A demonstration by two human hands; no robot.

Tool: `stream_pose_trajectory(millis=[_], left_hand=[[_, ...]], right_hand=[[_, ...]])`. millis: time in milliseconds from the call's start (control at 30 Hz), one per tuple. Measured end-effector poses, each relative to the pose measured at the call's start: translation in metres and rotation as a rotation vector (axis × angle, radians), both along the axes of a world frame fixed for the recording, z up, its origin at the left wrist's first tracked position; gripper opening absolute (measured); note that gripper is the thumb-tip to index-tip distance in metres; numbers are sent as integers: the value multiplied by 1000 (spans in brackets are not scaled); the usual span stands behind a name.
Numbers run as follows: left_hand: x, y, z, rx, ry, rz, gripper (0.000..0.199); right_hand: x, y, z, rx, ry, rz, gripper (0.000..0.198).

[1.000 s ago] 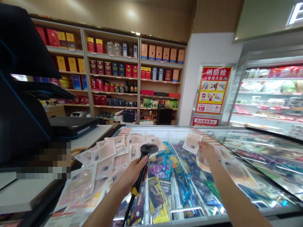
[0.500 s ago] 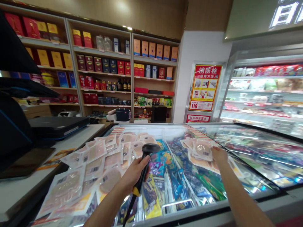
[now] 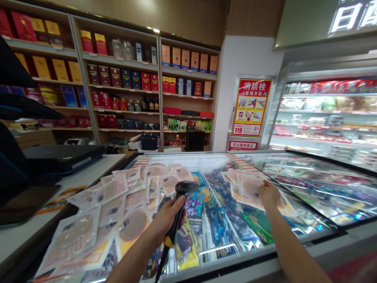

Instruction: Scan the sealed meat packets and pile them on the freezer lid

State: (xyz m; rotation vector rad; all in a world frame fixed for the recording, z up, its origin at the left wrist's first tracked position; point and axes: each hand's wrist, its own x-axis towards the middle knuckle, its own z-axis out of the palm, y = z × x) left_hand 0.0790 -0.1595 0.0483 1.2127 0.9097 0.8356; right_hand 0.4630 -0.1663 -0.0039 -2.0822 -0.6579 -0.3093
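My left hand [image 3: 168, 215] is wrapped round the handle of a black and yellow barcode scanner [image 3: 186, 186], its head up and its cord trailing down. My right hand [image 3: 269, 194] pinches the right edge of a flat, clear packet [image 3: 249, 185] with a pale round slice inside. That packet lies over a small overlapping pile of similar packets on the freezer's glass top. To the left of the scanner, a larger spread of flat packets [image 3: 134, 224] covers the glass. The fingertips of my right hand are partly hidden.
Below the glass of the chest freezer [image 3: 218, 265] lie colourful frozen goods [image 3: 188, 239]. A counter [image 3: 17, 243] with dark devices stands at the left. Shelves of boxed goods [image 3: 126, 80] line the back, and a lit refrigerated display [image 3: 326, 118] is at the right.
The view has turned slightly right, so everything sits a little further left. Glare on the packet at my right hand has faded. My left hand keeps its hold on the scanner.
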Motion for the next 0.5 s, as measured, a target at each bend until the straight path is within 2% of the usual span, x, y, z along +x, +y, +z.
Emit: stream_pose_trajectory(millis=[100,167,267,400,500], left_hand=[[-3,1,-3,7,-7,20,40],[-5,3,-6,16,-23,46,41],[-4,10,-9,28,-47,82,42],[6,21,-10,87,-36,134,39],[7,28,-5,123,-78,165,39]], right_hand=[[-18,4,8,-23,-122,-83,41],[-42,10,15,60,-201,18,41],[-101,21,20,173,-100,382,41],[-195,33,22,88,121,1036,39],[-242,34,38,172,309,1209,40]])
